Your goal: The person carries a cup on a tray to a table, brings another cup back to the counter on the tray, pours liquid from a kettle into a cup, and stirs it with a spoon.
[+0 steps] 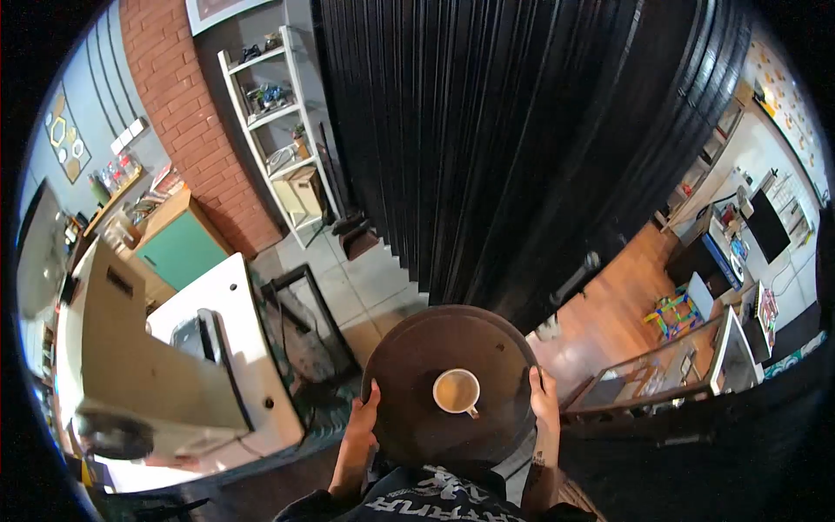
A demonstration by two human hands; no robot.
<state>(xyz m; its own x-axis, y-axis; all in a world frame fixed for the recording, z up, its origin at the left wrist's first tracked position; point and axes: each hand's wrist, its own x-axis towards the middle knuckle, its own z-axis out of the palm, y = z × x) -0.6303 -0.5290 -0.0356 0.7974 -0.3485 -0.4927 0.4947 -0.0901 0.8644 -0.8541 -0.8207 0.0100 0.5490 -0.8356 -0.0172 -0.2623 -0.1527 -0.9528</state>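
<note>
A round dark brown tray is held level in front of my body, gripped at both sides. My left hand clasps its left rim, thumb on top and the other fingers hidden below. On the opposite rim, my right hand holds the same way. Near the tray's middle stands a white cup with a light brown drink in it. Its handle points toward me and slightly right. Neither hand touches the cup.
A sewing machine sits on a white table at left. Black pleated curtain hangs ahead. A white ladder shelf stands by the brick column. Right of the curtain are a glass-topped case and a small colourful chair.
</note>
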